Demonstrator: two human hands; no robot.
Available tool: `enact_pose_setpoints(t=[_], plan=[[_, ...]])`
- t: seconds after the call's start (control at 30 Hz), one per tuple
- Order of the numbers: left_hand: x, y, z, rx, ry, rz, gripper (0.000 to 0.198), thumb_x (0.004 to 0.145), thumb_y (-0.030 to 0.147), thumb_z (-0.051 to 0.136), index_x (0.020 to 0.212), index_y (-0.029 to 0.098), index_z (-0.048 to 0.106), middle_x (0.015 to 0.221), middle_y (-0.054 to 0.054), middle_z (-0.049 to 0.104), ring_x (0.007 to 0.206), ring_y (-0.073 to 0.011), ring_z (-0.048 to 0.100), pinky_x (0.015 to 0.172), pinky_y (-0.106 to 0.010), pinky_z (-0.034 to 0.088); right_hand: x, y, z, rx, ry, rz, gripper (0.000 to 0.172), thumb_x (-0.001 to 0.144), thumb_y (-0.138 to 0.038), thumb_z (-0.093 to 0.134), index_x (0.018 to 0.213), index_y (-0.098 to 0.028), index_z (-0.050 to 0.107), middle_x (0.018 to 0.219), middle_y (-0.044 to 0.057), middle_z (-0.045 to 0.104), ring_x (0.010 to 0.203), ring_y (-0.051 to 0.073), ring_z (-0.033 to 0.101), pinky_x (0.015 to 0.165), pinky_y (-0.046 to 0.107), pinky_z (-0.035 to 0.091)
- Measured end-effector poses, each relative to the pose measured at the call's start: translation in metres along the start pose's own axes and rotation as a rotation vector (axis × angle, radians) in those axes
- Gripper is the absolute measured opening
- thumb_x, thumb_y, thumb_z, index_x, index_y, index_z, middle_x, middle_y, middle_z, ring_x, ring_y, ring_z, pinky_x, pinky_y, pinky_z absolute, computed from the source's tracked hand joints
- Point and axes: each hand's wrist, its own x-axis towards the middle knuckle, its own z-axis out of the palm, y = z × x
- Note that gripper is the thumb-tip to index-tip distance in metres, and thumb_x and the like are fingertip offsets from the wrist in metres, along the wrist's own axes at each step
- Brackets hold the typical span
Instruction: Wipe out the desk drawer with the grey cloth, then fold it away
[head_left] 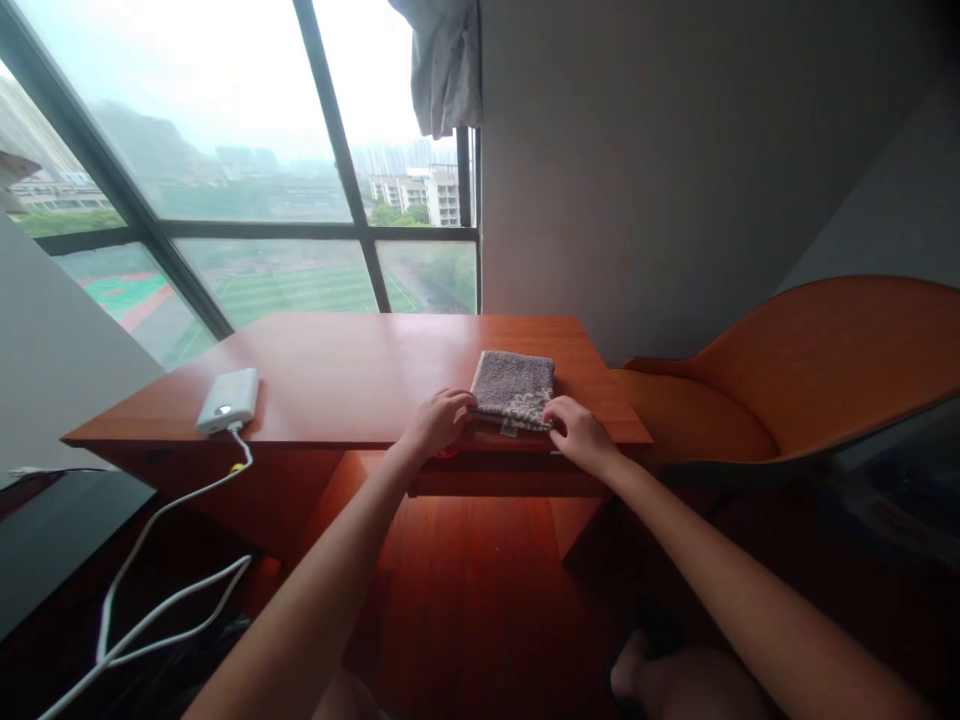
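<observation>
A folded grey towel [514,385] with a pale pattern along its near edge lies on the wooden desk [337,370], close to the front edge. A small white tag shows below that near edge. My left hand [444,418] pinches the towel's near left corner. At the near right corner, my right hand [576,428] has its fingers closed on the cloth. Something small and red is partly visible under my left hand, too hidden to make out.
A white power bank [229,398] with a white cable [180,500] lies at the desk's left; the cable hangs over the front edge. An orange-brown chair [840,360] stands at the right. Behind the desk are a window and a grey wall.
</observation>
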Motion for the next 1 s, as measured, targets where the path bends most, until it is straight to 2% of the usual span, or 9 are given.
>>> enact_pose_setpoints(t=[0.13,0.27,0.37,0.5,0.63,0.8,0.9,1.0], plan=[[-0.016,0.012,0.002,0.032,-0.013,-0.035,0.033,0.081,0.014,0.050,0.109,0.026,0.063,0.121,-0.003,0.064,0.111,-0.0200,0.057,0.097,-0.034,0.047,-0.003,0.000,-0.001,0.007,-0.008,-0.002,0.024,0.069,-0.007,0.048,0.083,-0.024,0.058,0.095,0.004,0.063,0.089,0.019,0.060,0.081,0.034,0.050],[-0.007,0.033,-0.007,0.110,-0.018,-0.026,0.043,0.076,0.007,0.047,0.112,0.026,0.061,0.124,-0.002,0.062,0.118,-0.0213,0.052,0.100,-0.037,0.044,0.010,0.003,-0.010,0.038,0.017,0.002,0.034,0.065,-0.001,0.042,0.080,-0.025,0.060,0.095,0.004,0.066,0.093,0.020,0.061,0.086,0.036,0.050],[0.006,0.054,-0.005,0.145,-0.023,-0.001,0.041,0.079,0.009,0.047,0.115,0.025,0.060,0.125,-0.004,0.061,0.116,-0.0227,0.052,0.098,-0.038,0.043,0.022,0.010,-0.008,0.052,0.043,-0.056,0.045,0.064,0.002,0.039,0.092,-0.023,0.063,0.110,0.006,0.066,0.109,0.021,0.058,0.099,0.040,0.046],[0.020,0.076,0.007,0.180,-0.111,0.070,0.045,0.078,0.013,0.053,0.121,0.026,0.055,0.122,-0.005,0.062,0.116,-0.0245,0.053,0.097,-0.039,0.042,0.031,0.015,0.001,-0.029,-0.111,-0.168,0.059,0.063,0.002,0.043,0.115,-0.021,0.059,0.131,0.010,0.057,0.128,0.022,0.046,0.108,0.044,0.038],[0.029,0.071,0.014,0.226,-0.169,0.064,0.037,0.078,0.013,0.052,0.112,0.027,0.060,0.112,-0.005,0.066,0.107,-0.0232,0.060,0.091,-0.035,0.044,0.031,0.013,0.003,-0.100,-0.191,-0.168,0.058,0.065,-0.003,0.049,0.120,-0.021,0.057,0.130,0.010,0.058,0.127,0.024,0.046,0.106,0.045,0.040],[0.046,0.052,0.009,0.253,-0.178,0.022,0.025,0.084,0.020,0.047,0.101,0.025,0.065,0.096,-0.005,0.071,0.083,-0.0219,0.067,0.072,-0.030,0.047,0.030,0.011,-0.003,0.025,-0.127,-0.137,0.036,0.079,-0.016,0.048,0.112,-0.020,0.060,0.116,0.010,0.065,0.111,0.021,0.057,0.099,0.039,0.044],[0.055,0.049,0.007,0.242,-0.179,0.003,0.024,0.083,0.020,0.048,0.099,0.025,0.066,0.094,-0.005,0.072,0.082,-0.0213,0.066,0.070,-0.028,0.046,0.031,0.010,-0.003,0.034,-0.118,-0.081,0.040,0.079,-0.020,0.052,0.118,-0.019,0.057,0.118,0.011,0.064,0.111,0.023,0.056,0.097,0.038,0.044],[0.060,0.049,0.007,0.203,-0.192,-0.025,0.025,0.082,0.019,0.048,0.097,0.025,0.067,0.092,-0.004,0.072,0.083,-0.0201,0.066,0.070,-0.027,0.046,0.032,0.006,-0.004,-0.008,-0.154,-0.091,0.043,0.075,-0.026,0.059,0.117,-0.020,0.057,0.116,0.011,0.064,0.110,0.025,0.055,0.094,0.038,0.044]])
